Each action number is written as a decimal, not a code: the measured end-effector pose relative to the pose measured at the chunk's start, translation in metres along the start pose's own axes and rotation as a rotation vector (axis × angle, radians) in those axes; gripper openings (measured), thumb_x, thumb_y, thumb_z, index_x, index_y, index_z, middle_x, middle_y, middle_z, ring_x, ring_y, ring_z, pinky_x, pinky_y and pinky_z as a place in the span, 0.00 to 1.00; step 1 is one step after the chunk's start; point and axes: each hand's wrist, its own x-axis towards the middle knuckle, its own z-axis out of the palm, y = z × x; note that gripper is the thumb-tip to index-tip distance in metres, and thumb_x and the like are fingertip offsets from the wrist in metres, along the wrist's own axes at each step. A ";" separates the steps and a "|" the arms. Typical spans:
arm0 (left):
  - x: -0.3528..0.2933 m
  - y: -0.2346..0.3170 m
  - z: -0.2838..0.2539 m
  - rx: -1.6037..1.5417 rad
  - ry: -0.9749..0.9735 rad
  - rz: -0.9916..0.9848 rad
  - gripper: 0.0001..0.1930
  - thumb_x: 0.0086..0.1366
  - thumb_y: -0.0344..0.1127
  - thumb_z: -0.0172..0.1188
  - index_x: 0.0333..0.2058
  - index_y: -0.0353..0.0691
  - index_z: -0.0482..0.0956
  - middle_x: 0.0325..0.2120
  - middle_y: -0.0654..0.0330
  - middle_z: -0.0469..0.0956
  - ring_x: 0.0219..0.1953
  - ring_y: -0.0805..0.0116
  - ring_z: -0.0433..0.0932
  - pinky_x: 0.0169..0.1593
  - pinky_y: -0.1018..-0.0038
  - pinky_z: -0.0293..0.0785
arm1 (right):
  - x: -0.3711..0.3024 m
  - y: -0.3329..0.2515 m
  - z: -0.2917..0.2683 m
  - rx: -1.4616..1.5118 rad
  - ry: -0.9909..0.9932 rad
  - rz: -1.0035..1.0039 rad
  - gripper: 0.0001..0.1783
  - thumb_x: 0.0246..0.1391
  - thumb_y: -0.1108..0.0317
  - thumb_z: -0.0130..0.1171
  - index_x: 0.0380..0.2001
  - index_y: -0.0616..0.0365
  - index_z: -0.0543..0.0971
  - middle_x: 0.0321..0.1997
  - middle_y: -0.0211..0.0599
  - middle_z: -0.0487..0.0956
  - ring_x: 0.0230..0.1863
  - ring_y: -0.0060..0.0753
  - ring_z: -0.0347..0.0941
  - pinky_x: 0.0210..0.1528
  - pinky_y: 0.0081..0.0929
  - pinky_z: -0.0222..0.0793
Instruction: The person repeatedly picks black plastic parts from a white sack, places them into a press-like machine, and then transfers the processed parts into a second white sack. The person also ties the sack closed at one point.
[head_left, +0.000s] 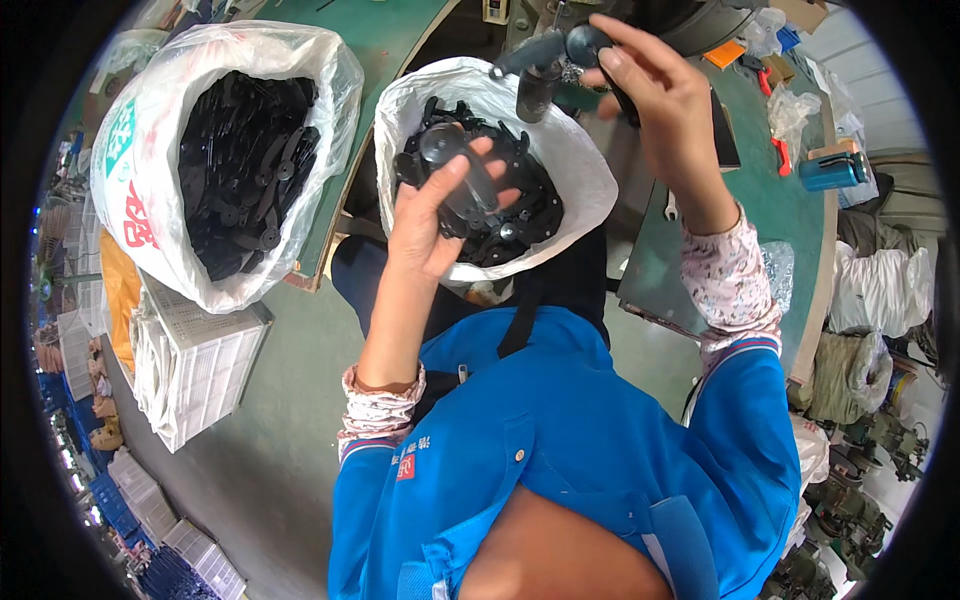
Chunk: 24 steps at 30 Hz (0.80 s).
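Observation:
My left hand (418, 228) is over a white woven bag (590, 185) in front of me, its fingers curled around several dark parts (440, 145) with round ends. Motion blurs their outlines. Farther up and to the right, my right hand (655, 90) pinches a black round-ended part (588, 44) between thumb and fingers. That part is beside a dark metal cylinder (537, 95) of a machine, at the far rim of the bag; whether they touch I cannot tell. Many similar black parts (505, 235) fill the white bag.
At the left, a second plastic bag (130, 170) holds more black parts (245, 160). Below it stands a white crate (205, 385). The green bench (660, 265) at the right carries a wrench (671, 207), red-handled tools (780, 156) and a blue cylindrical object (833, 172).

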 end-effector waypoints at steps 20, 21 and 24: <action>-0.002 -0.015 0.012 0.038 -0.151 -0.057 0.23 0.57 0.23 0.58 0.51 0.36 0.64 0.43 0.49 0.75 0.49 0.57 0.75 0.48 0.58 0.78 | -0.036 0.047 0.034 -0.168 -0.258 -0.037 0.26 0.47 0.56 0.67 0.41 0.67 0.77 0.34 0.39 0.80 0.30 0.26 0.78 0.28 0.21 0.71; 0.000 -0.019 0.008 0.082 -0.125 -0.022 0.22 0.56 0.23 0.59 0.50 0.36 0.65 0.42 0.50 0.75 0.48 0.58 0.76 0.48 0.59 0.78 | -0.046 0.047 0.040 -0.124 -0.302 0.005 0.24 0.46 0.58 0.68 0.40 0.68 0.78 0.34 0.40 0.81 0.30 0.26 0.78 0.30 0.21 0.72; 0.004 -0.026 0.005 0.184 -0.060 0.085 0.19 0.56 0.23 0.60 0.47 0.36 0.68 0.40 0.53 0.76 0.42 0.59 0.79 0.44 0.62 0.81 | -0.047 0.042 0.040 -0.101 -0.265 0.052 0.16 0.51 0.70 0.63 0.41 0.67 0.77 0.34 0.37 0.80 0.33 0.22 0.76 0.35 0.19 0.72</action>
